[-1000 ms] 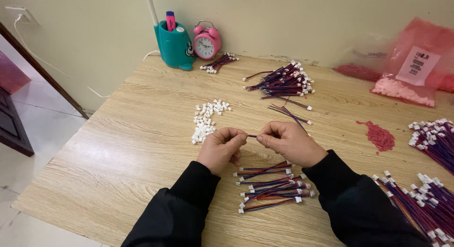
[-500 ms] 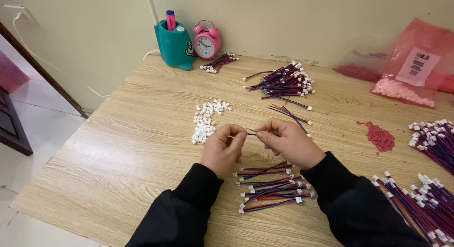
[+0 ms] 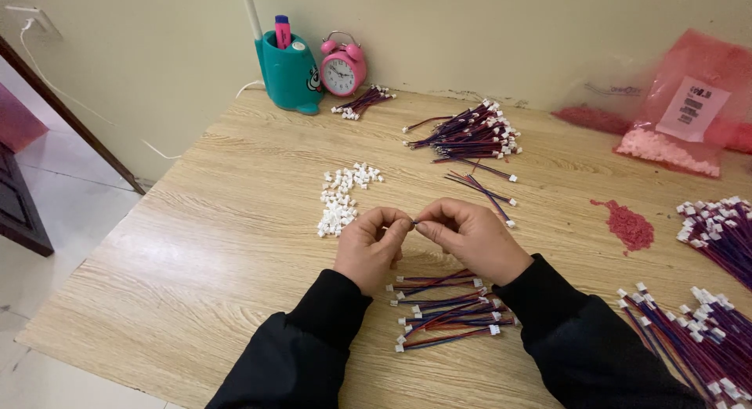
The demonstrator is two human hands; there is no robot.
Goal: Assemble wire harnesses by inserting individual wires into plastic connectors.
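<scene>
My left hand (image 3: 372, 246) and my right hand (image 3: 472, 235) meet fingertip to fingertip above the wooden table (image 3: 196, 244). Between them they pinch a short wire lead (image 3: 414, 221); its ends are hidden by my fingers. Whether a white connector sits in my left fingers I cannot tell. A pile of small white connector housings (image 3: 341, 197) lies just beyond my left hand. Below my hands lies a small bundle of red, blue and black wire leads with white plugs (image 3: 446, 311).
A bigger heap of wire leads (image 3: 470, 132) lies further back, with more bundles at the right edge (image 3: 717, 225) and lower right (image 3: 693, 319). A teal pen holder (image 3: 289, 72), pink alarm clock (image 3: 342, 67), pink bags (image 3: 689, 115) and red small parts (image 3: 627, 223) stand around.
My hands have drawn closer together, so less of the wire shows between the fingertips. Nothing else on the table has moved.
</scene>
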